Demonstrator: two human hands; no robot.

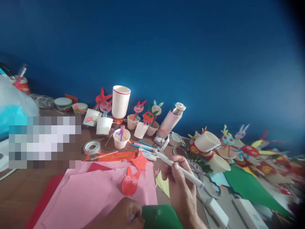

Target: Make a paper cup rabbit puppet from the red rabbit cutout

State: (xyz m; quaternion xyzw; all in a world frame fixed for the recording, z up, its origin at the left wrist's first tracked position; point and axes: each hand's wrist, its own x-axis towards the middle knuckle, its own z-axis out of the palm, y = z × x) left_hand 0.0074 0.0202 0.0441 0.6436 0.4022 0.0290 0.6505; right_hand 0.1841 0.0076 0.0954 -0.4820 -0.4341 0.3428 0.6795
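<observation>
My right hand (181, 181) is closed around a white marker (182, 170) with a lilac band at its lower end, its narrow tip pointing up and left. Low in the middle, my left hand (126, 214) is curled shut on a small lilac piece (132, 217), mostly hidden by the fingers. Just above that hand, a red paper rabbit head (130, 183) with white-drawn eyes lies on pink paper sheets (83, 190). Between the two hands sits a piece of green paper (160, 218). A red paper scrap (140, 160) rests at the pink sheets' upper edge.
A tall stack of paper cups (121, 101), small cups with rabbit-headed straw figures (138, 108) and a tilted thermos (172, 119) stand along the blue wall. A tape roll (92, 148) lies left. More cup figures (250, 151), green paper (252, 184) and a white adapter (216, 212) are right.
</observation>
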